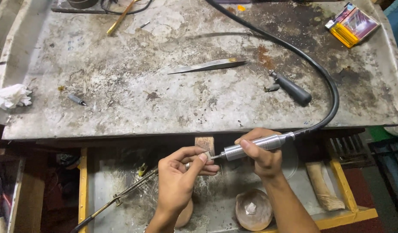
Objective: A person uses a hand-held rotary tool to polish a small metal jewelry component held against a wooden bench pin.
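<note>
My right hand (262, 155) grips a silver rotary handpiece (250, 147) like a pen, its black flexible shaft (324, 77) curving up across the bench. The handpiece's thin bit points left and touches a small pale metal piece (206, 155). My left hand (181, 172) pinches that piece between thumb and fingertips, held in front of a wooden bench pin (205, 143). Both hands hover over an open drawer (121, 172) below the bench edge.
The worn metal benchtop (134, 90) carries long tweezers (207, 66), a black-handled tool (291, 89), a small bit (77, 100), crumpled tissue (11, 96) and a yellow box (352, 24). In the drawer lie a shell-like dish (252, 210), a wooden handle (321, 185) and a thin metal torch tube (121, 196).
</note>
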